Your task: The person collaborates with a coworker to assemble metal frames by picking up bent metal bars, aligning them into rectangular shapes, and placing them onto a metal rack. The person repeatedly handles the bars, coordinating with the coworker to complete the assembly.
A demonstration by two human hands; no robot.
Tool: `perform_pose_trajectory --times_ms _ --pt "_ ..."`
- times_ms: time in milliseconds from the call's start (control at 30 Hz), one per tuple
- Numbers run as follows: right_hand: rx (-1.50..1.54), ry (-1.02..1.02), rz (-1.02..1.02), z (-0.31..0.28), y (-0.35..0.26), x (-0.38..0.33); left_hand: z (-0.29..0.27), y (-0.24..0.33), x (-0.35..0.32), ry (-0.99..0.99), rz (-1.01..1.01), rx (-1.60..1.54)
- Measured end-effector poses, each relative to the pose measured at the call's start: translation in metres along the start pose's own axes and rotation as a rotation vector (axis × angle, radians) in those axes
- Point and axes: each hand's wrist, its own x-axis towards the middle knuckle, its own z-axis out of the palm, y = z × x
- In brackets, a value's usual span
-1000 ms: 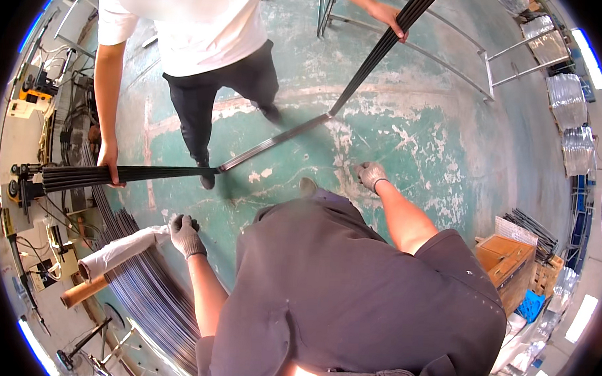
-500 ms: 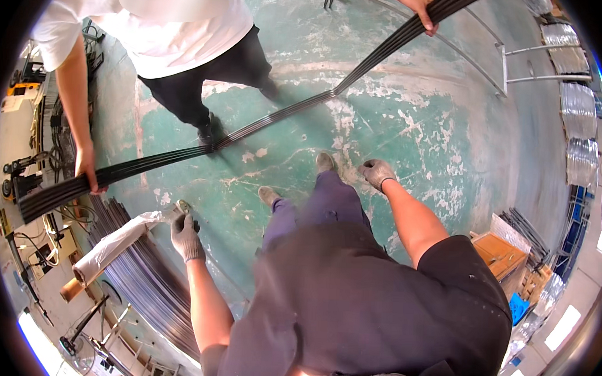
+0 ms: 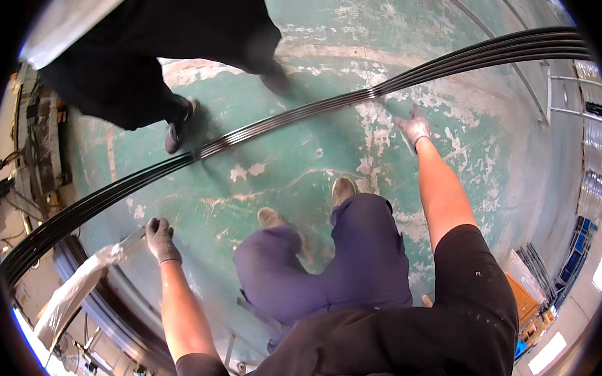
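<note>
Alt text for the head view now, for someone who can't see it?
A long dark bundle spans a worn green floor, with a co-worker standing on its far side. Nearer, the wearer's left hand and open right hand, both gloved, hang short of it.

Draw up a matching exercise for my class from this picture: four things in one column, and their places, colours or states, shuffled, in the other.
Column 1
1. bundle of bars
2. left hand
3. right hand
4. wearer's trousers

Column 2
A. purplish blue, in the lower middle of the picture
B. gloved, close to the upper end of the white-wrapped roll
C. dark, slanting across the picture from lower left to upper right
D. gloved, thumb and fingers spread, right of the picture's middle

Right pairs: 1-C, 2-B, 3-D, 4-A
</note>
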Motion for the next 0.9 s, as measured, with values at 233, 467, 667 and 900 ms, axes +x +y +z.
perform_pose_trajectory --times_ms 233,467,667,900 --pt "0.186 0.071 -0.091 0.086 0.017 0.121 0.067 -0.072 0.136 0.044 0.192 -0.107" --pt "0.705 0.041 -0.019 0.135 0.029 0.164 0.093 -0.092 0.219 -0.183 0.339 -0.243" --pt "0.823 0.193 -0.037 0.153 0.028 0.169 0.13 -0.09 0.228 -0.173 0.38 -0.465" --pt "0.317 0.355 0.167 0.147 0.022 0.183 0.132 -0.106 0.233 0.013 0.277 -0.255"
